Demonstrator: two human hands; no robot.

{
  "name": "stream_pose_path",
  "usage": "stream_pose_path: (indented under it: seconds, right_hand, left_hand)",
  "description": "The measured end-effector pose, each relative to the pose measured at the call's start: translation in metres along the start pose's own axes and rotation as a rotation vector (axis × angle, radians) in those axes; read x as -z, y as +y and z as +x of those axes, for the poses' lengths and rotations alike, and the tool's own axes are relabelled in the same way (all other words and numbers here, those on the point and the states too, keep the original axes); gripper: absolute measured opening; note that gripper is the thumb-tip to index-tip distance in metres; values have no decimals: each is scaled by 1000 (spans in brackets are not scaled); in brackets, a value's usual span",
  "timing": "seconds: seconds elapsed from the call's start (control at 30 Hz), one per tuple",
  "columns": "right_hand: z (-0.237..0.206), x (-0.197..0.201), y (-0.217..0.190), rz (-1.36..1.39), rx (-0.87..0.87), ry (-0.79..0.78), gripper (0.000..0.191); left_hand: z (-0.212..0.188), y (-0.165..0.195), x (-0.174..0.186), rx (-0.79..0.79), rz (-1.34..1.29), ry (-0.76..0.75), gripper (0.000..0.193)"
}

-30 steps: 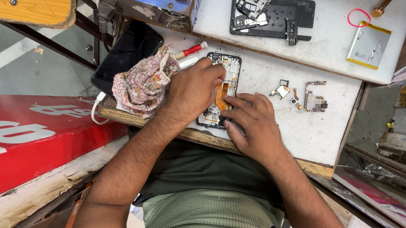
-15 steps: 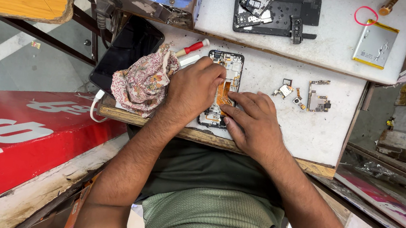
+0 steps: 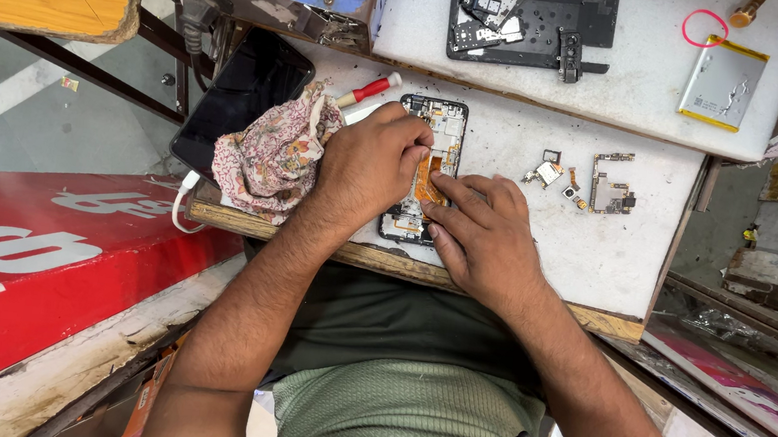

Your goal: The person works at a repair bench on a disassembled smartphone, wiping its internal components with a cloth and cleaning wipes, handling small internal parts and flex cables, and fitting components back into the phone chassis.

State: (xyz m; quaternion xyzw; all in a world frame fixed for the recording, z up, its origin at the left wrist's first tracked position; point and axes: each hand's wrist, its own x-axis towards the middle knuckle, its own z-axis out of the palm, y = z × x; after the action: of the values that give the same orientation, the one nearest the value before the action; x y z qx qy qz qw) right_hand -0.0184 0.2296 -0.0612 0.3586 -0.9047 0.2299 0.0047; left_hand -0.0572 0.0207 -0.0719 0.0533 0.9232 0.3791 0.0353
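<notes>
An opened phone body (image 3: 441,123) lies face down on the white work board (image 3: 598,250), its inner parts and an orange flex strip showing. My left hand (image 3: 370,168) rests over its left side, fingertips pinched at the middle of the phone. My right hand (image 3: 483,238) lies flat on the phone's lower half, fingers pressing beside the orange strip. A red-handled screwdriver (image 3: 371,89) sticks out from under my left hand, pointing up-right.
A flowered cloth (image 3: 271,153) and a black phone (image 3: 243,97) lie left of my left hand. Small loose phone parts (image 3: 595,182) sit to the right. On the upper shelf rest a black back cover with parts (image 3: 535,22) and a flat battery (image 3: 723,82).
Both hands stay on the phone; the fingers have shifted slightly around the orange strip. The camera view has moved a little.
</notes>
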Motion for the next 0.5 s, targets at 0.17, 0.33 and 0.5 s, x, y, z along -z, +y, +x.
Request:
stream_pose_path:
  seconds: [0.17,0.33,0.5]
  right_hand:
    - [1,0,-4,-70,-1,-37,30]
    - [7,4,-9,-64,-17,-91,34]
    - [13,14,-9,-82,-42,-158,38]
  left_hand:
    - [3,1,2,0,-13,-2,12]
    - [0,-1,-1,-1,-37,27,23]
    - [-18,-1,-13,-194,70,264,15]
